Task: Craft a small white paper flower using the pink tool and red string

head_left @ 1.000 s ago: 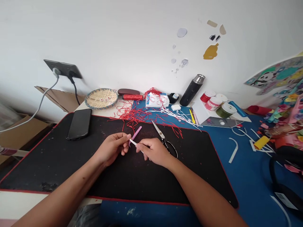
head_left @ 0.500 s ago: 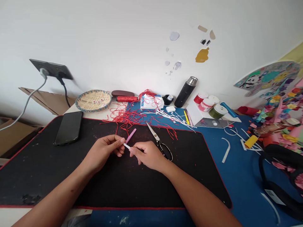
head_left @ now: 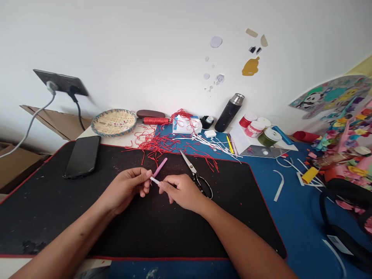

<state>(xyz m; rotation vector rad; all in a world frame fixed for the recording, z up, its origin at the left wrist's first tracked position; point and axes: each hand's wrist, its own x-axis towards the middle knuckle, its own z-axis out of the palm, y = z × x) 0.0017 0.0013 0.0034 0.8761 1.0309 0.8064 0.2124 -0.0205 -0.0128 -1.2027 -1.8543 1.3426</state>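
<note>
Both my hands meet over the middle of a black desk mat (head_left: 58, 209). My left hand (head_left: 128, 188) is closed, pinching a thin pink stick (head_left: 160, 167) that points up and away. My right hand (head_left: 181, 192) is closed in a pinch on a short white strip (head_left: 155, 180) whose far end touches my left fingertips. Steel scissors with black handles (head_left: 196, 176) lie on the mat just right of my right hand.
A black phone (head_left: 83, 156) lies at the mat's left. Red string scraps (head_left: 158, 143), a woven basket (head_left: 114, 122), a red thread spool (head_left: 155, 121), a black flask (head_left: 229, 112), paint jars (head_left: 258, 130) and white strips line the back. Colourful paper craft (head_left: 345, 151) crowds the right.
The hands hold the same pinch throughout. The view shifted so the whole scene slid left and slightly down; the hands sit a little closer together now.
</note>
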